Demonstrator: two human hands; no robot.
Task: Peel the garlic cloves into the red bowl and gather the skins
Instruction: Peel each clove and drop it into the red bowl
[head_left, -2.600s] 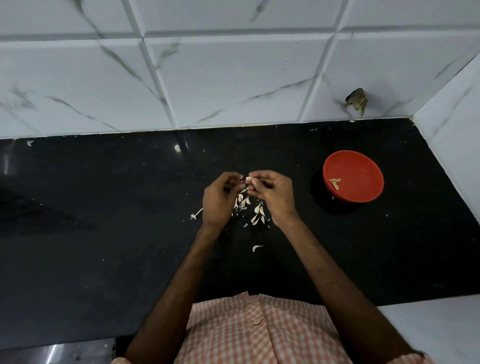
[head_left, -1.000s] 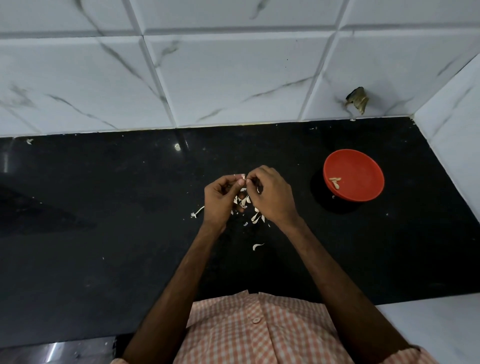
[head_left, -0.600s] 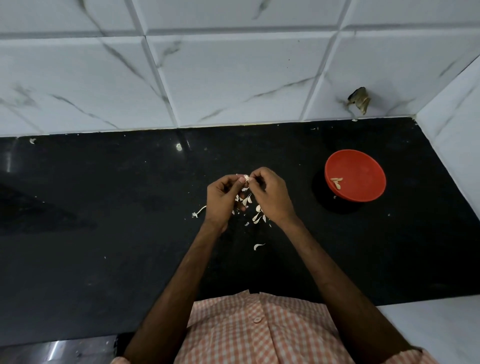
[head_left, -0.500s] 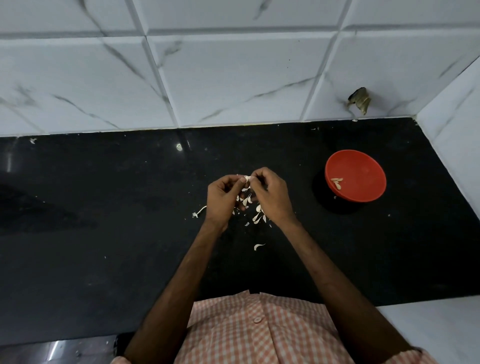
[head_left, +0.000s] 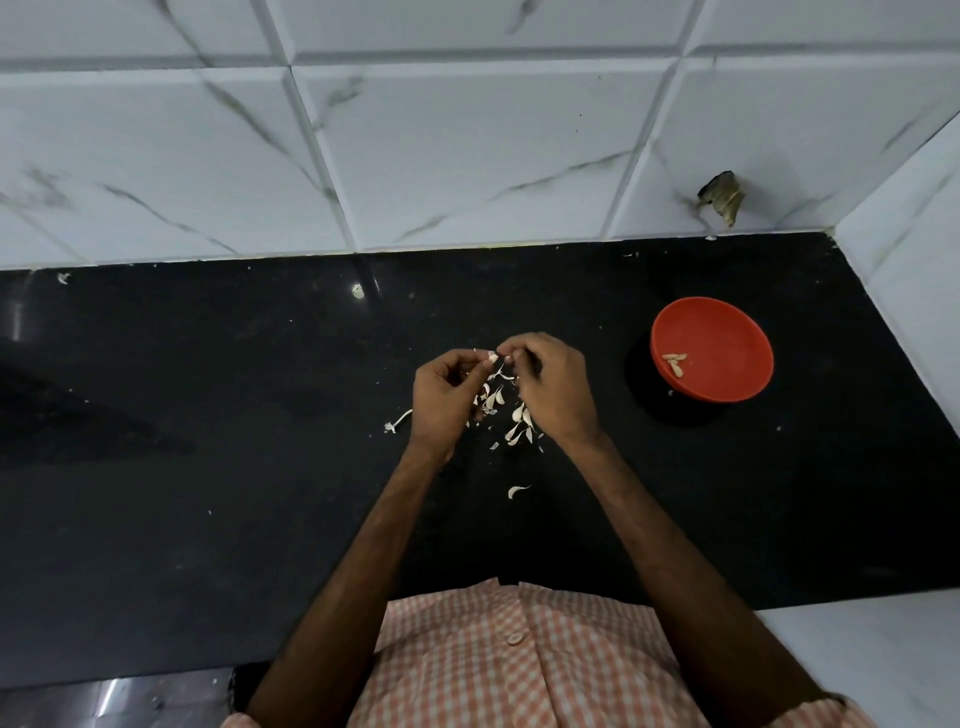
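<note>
Here the left hand and the right hand meet fingertip to fingertip above the middle of the black countertop. Both have their fingers curled in. Between the tips they pinch a small pale garlic clove, the left hand from the left and the right hand from the right. A thin sliver of skin sticks out of the clove on its far left side.

Directly below the hands a loose scatter of garlic skins lies on the counter, partly hidden by the palms. One curled skin lies apart, nearer the person. A thin stem scrap lies just left of the left hand.

Well to the right of the hands, the red bowl stands on the counter, near the right corner. A few peeled cloves lie in it against its left side.

At the far edge of the counter rises a white marbled tile wall. It has a dark ragged patch low down, beyond the bowl. At the near edge is the person's orange-and-white checked shirt.
</note>
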